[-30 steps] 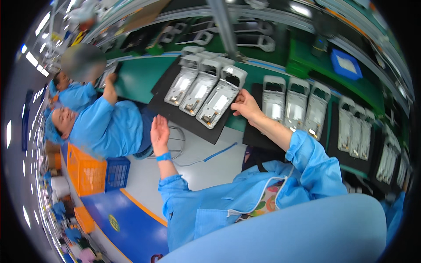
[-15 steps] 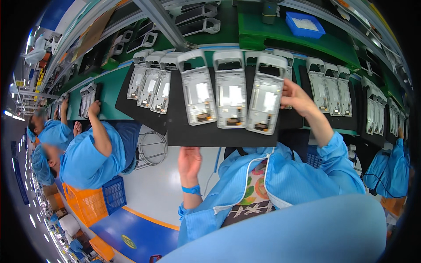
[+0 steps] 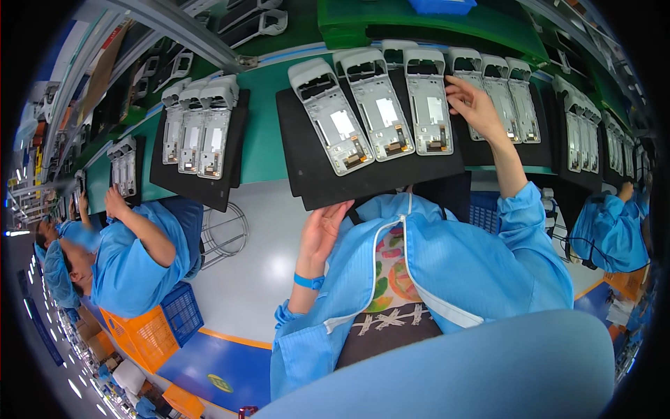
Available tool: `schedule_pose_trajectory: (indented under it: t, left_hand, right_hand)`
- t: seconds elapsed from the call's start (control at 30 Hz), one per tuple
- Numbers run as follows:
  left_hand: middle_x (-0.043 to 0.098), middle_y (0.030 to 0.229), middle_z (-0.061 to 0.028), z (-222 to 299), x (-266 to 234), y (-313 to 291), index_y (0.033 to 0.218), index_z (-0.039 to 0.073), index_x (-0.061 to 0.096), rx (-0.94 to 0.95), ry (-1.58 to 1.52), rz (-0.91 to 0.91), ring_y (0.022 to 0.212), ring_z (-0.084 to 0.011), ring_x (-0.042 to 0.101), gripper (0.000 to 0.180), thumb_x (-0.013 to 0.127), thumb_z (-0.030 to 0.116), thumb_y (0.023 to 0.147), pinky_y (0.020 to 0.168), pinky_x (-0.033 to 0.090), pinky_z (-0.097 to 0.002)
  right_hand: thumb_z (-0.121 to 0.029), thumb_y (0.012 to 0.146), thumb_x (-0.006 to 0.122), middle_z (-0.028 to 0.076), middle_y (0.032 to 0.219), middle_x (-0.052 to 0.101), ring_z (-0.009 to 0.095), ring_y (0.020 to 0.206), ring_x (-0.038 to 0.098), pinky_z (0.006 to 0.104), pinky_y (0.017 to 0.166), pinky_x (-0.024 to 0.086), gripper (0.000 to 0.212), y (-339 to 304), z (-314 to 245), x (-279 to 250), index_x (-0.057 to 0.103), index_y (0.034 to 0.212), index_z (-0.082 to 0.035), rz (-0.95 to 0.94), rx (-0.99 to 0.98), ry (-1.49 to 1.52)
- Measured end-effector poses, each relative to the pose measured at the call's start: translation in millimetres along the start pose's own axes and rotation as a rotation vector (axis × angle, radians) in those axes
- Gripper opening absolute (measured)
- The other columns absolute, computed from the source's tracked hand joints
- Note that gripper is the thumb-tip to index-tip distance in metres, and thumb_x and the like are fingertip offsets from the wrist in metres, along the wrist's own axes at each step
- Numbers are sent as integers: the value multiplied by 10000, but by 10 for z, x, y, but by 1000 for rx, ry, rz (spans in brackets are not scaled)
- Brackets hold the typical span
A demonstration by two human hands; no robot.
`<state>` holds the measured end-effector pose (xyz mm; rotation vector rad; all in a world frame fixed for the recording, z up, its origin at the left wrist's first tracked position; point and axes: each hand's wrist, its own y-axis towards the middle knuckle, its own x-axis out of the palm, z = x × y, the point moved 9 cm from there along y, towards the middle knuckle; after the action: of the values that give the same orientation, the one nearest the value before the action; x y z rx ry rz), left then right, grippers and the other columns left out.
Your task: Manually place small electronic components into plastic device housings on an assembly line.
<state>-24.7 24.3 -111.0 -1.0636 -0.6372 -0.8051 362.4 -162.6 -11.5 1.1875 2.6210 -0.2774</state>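
Green surface (image 3: 261, 136) runs left to right, its far left and right ends too small to make out. At its middle, nearest the person, lies a black board (image 3: 391, 173) with three grey housings: a left one (image 3: 333, 119), a middle one (image 3: 377, 105) and a right one (image 3: 428, 105). Their looped ends point far; the left and middle long axes lean left at the far end, while the right one runs nearly straight near to far. Behind them, another housing (image 3: 400, 49) is mostly hidden. Right hand (image 3: 476, 106) reaches in from the right, its fingers partly spread beside the right housing's edge; contact cannot be told. Left hand (image 3: 322, 232) is loosely curled, fingertips at the board's near edge; whether it grips is unclear. More housings stand right (image 3: 497, 98), partly covered by the right hand, and left (image 3: 193, 133). A blue bin (image 3: 443, 5) is cut off above.
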Motion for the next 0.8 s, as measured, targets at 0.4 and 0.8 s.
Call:
schedule_pose_trajectory:
  t: [0.4, 0.8]
  left_hand:
    - [738, 1026, -240, 45, 338, -254, 1156, -110, 660, -194, 92, -123, 1026, -355, 740, 413, 470, 254, 1114, 898, 631, -327]
    - [742, 998, -207, -78, 509, -61, 1132, -86, 669, -207, 198, -72, 988, -317, 738, 385, 460, 237, 1117, 890, 614, -324]
  right_hand:
    - [-157, 853, 831, 159, 933, 708, 217, 720, 652, 301, 626, 477, 498, -1356, -2838, 676, 670, 1281, 41, -237, -1003, 152]
    - [-127, 866, 822, 26, 982, 631, 153, 801, 550, 250, 627, 444, 169, -1506, -3398, 432, 685, 965, -139, -71, -1061, 389]
